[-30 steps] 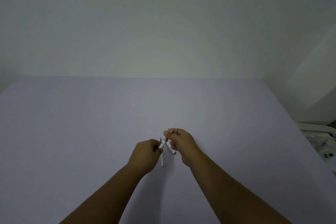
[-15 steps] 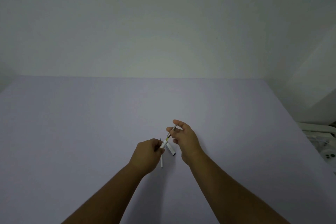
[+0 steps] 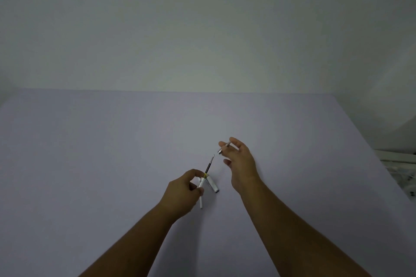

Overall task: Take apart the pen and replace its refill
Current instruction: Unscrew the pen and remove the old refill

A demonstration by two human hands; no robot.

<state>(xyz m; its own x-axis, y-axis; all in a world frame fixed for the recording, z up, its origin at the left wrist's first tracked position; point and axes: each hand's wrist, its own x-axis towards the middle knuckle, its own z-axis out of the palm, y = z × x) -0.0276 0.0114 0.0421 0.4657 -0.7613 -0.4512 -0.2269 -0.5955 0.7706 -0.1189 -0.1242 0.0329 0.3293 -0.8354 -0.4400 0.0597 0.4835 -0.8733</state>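
Note:
My left hand [image 3: 184, 193] grips the white pen barrel [image 3: 201, 183], which points up and to the right. A dark refill [image 3: 209, 165] sticks out of the barrel's front end, bare to its tip. My right hand [image 3: 239, 159] is up and to the right of it, pinching a small silvery tip piece [image 3: 224, 148] between thumb and forefinger, clear of the refill. A second white pen part [image 3: 212, 184] lies on the table just right of my left hand. A thin white stick [image 3: 201, 204] pokes out below my left hand.
The pale lilac table [image 3: 90, 164] stretches wide on all sides, its far edge meeting a plain wall. At the right edge, off the table, stands white equipment [image 3: 403, 171].
My right hand has pulled the silvery tip piece off the pen and moved up and right with it. The refill now shows bare. My left hand stayed in place.

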